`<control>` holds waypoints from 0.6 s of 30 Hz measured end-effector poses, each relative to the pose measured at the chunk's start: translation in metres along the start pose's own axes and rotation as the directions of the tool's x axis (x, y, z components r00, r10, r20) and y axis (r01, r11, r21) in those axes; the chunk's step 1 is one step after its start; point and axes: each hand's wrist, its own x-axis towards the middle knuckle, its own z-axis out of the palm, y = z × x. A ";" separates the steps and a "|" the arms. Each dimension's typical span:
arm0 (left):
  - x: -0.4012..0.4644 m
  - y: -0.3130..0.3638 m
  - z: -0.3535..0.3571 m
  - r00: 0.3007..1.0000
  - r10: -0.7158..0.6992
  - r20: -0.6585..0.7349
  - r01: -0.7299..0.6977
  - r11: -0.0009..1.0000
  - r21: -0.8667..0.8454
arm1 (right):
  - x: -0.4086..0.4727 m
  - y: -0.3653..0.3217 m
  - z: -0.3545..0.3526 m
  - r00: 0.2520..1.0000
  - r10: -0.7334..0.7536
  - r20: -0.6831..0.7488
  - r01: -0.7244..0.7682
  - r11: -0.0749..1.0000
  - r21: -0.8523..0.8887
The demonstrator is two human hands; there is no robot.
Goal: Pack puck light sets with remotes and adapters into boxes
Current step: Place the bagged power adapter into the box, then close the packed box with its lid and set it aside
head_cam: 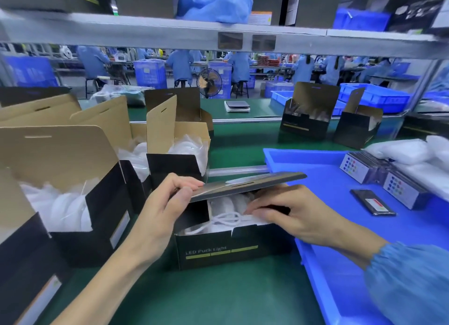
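A black "LED Puck Light" box (218,249) stands on the green mat in front of me, holding bagged white puck lights and a white cord (226,219). My left hand (167,203) pinches the corner of the box's lid flap (243,182), which is folded partly down over the opening. My right hand (284,210) reaches into the box from the right, fingers straight and pressing on a dark item over the contents. Boxed remotes (357,170) with coloured buttons lie in the blue tray (340,264) at right.
Several open boxes (80,203) stuffed with white bags stand to the left and behind. Two more open boxes (303,123) sit across the conveyor. A black flat item (373,202) and white bagged parts (403,150) lie in the tray. A shelf runs overhead.
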 end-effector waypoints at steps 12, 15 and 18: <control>-0.004 0.011 -0.025 0.968 0.092 0.233 -0.161 0.941 0.297 | -0.014 0.015 -0.013 0.994 0.109 0.028 -0.110 0.994 0.013; -0.006 0.012 -0.029 0.952 0.112 0.284 -0.215 0.907 0.362 | -0.015 0.015 -0.019 0.992 0.069 0.109 -0.049 0.984 -0.173; -0.004 0.017 -0.026 0.936 0.142 0.323 -0.282 0.851 0.443 | -0.011 0.013 -0.020 0.995 0.046 0.093 -0.020 0.964 -0.265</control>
